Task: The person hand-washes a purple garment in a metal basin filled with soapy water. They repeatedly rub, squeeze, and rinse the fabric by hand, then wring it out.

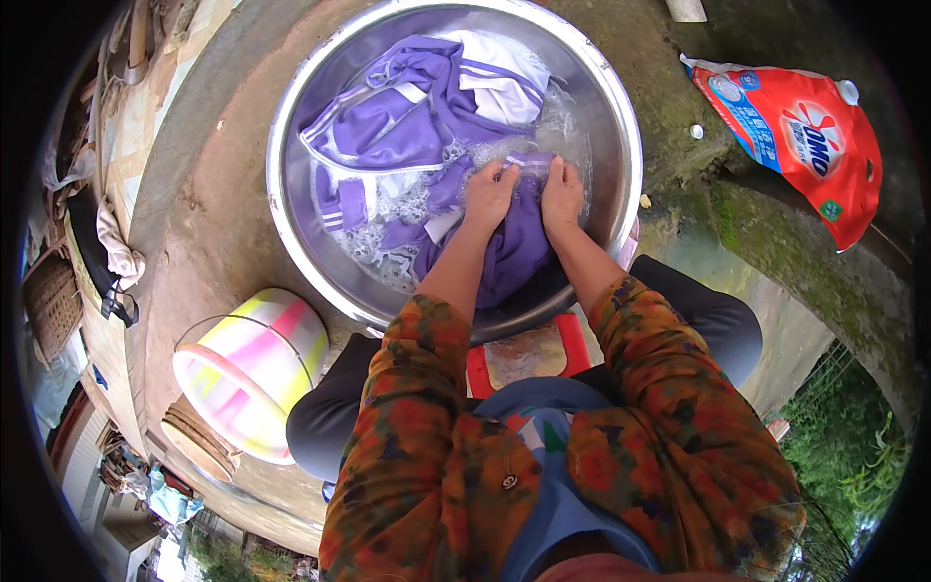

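Note:
A large round metal basin [298, 251] holds sudsy water and purple and white clothes. My left hand [490, 195] pinches a striped edge of a purple garment [516, 251] near the basin's middle. My right hand [563, 195] grips the same edge a short way to the right, with the band stretched between both hands. The rest of that garment hangs down between my forearms into the basin. Beyond my hands, a purple garment with white trim [393, 127] and a white cloth part [502, 87] lie bunched in the foam.
A red OMO detergent pouch [818, 145] lies on the ground at right, with a small white cap [697, 132] beside it. A striped plastic bucket [254, 364] leans at lower left by my knee. Part of a red stool [573, 345] shows below the basin. A mossy ledge [785, 240] runs at right.

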Action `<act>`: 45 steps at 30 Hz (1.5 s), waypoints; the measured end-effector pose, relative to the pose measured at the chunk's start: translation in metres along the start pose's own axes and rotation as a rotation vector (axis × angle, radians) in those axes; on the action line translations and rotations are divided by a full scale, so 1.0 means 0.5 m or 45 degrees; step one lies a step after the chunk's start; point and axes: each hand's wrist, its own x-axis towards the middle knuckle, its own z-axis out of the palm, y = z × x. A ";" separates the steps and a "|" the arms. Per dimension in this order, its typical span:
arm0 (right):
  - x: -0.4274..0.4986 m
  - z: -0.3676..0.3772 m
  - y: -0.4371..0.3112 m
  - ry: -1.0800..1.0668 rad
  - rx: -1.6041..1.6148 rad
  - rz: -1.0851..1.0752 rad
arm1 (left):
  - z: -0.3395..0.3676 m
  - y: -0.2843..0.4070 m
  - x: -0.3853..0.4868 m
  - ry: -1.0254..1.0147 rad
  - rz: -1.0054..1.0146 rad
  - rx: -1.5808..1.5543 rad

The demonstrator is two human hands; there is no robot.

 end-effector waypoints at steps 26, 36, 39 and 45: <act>-0.101 -0.017 -0.179 -0.373 -0.117 -0.905 | -0.019 0.014 0.055 -0.608 -0.380 -1.743; -0.066 -0.003 -0.127 -0.395 -0.115 -0.856 | -0.006 0.016 0.026 -0.186 -0.583 -1.486; -0.055 -0.004 -0.125 -0.321 -0.315 -0.910 | 0.007 0.015 0.017 -0.079 -0.650 -1.374; -0.043 -0.011 -0.140 -0.230 -0.332 -0.880 | 0.036 -0.011 0.011 -0.020 -0.516 -1.263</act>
